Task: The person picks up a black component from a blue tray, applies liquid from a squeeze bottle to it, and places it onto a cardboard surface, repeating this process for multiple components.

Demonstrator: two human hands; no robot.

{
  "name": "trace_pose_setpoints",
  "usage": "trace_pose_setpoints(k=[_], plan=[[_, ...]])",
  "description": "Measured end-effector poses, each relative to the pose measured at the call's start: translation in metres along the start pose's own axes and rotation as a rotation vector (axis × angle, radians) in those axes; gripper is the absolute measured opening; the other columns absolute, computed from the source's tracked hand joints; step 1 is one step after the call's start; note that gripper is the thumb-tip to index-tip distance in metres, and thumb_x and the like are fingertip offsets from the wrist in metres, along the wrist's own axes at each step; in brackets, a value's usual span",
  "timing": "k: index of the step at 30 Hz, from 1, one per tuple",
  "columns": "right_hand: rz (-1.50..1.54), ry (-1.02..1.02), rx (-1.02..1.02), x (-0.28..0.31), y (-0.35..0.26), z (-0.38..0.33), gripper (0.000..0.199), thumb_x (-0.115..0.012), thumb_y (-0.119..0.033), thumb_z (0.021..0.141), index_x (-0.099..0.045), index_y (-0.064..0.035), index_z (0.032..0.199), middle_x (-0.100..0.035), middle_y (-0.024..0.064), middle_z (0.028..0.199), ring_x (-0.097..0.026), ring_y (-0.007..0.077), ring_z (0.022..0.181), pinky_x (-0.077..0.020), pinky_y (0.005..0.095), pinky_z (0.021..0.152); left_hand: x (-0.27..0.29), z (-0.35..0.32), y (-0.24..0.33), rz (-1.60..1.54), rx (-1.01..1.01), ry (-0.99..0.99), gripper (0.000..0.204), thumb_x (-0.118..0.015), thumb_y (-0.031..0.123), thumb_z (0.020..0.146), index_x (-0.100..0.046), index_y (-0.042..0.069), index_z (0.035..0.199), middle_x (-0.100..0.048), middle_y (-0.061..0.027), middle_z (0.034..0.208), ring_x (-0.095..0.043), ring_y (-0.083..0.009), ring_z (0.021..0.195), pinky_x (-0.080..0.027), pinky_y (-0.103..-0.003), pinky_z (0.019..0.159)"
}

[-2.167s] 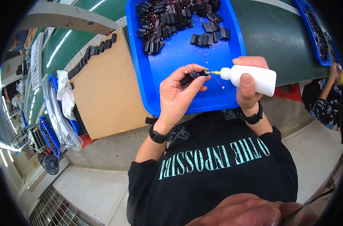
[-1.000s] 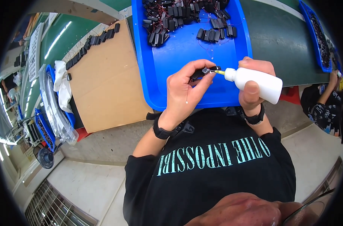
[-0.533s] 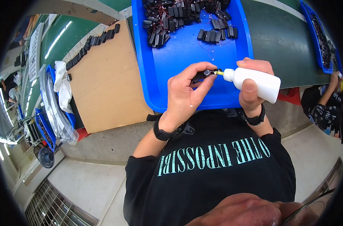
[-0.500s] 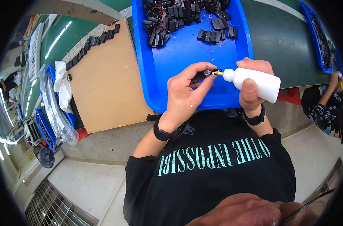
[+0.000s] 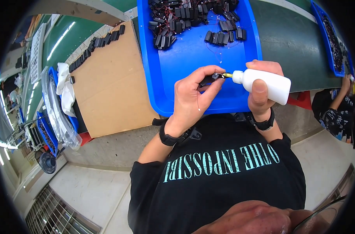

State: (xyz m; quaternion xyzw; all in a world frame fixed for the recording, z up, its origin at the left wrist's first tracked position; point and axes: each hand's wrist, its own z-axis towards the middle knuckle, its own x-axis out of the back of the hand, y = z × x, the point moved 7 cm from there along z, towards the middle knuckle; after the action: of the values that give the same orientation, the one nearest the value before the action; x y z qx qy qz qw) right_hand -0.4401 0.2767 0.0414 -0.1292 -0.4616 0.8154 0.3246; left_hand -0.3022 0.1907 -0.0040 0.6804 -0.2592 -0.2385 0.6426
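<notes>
Over the near part of a blue tray [image 5: 154, 91], my left hand [image 5: 185, 93] pinches a small black wired part [image 5: 207, 80] between thumb and fingers. A thin wire with a tiny white end hangs down from it across my palm. My right hand [image 5: 260, 93] grips a white squeeze bottle [image 5: 276, 86], tilted almost on its side. Its narrow yellowish nozzle [image 5: 227, 75] points left and meets the end of the black part; whether any liquid comes out is too small to tell. Heaped in the tray's far end are many similar black parts [image 5: 181, 15] with red wires.
Left of the tray lies a brown cardboard sheet [image 5: 111, 89], with a row of black parts [image 5: 95, 43] along its far edge. A white cloth [image 5: 65, 87] and clear plastic bags [image 5: 54, 109] sit beyond it. At the far right, another person's arm [image 5: 343, 91] reaches toward a blue tray [image 5: 333, 46].
Both hands stay almost in place. The black part and the bottle's nozzle have shifted very slightly to the right.
</notes>
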Motion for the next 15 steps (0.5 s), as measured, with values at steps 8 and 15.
trace_pose_setpoints(k=[8,15], plan=[[-0.035,0.018,-0.034,-0.001,-0.001,0.0,0.038,-0.063,-0.035,0.084,-0.059,0.0021,0.094,-0.061,0.011,0.09,-0.059,0.0167,0.076,-0.0479,0.0273,0.068,-0.001,0.0,-0.001,-0.043,0.015,0.014,0.019,-0.065,0.001,0.083,-0.064,0.0,0.102,-0.068,-0.0068,0.088,-0.066,-0.0101,0.08,-0.055,-0.023,0.07],[0.188,0.08,0.003,0.011,0.004,-0.011,0.051,-0.057,-0.051,0.085,-0.055,-0.0009,0.096,-0.057,0.0078,0.08,-0.052,0.0147,0.067,-0.0429,0.0303,0.065,0.0,0.001,-0.001,-0.032,0.023,0.025,0.041,-0.066,0.0,0.083,-0.052,0.001,0.121,-0.068,-0.0089,0.095,-0.065,-0.0112,0.083,-0.054,-0.023,0.071]])
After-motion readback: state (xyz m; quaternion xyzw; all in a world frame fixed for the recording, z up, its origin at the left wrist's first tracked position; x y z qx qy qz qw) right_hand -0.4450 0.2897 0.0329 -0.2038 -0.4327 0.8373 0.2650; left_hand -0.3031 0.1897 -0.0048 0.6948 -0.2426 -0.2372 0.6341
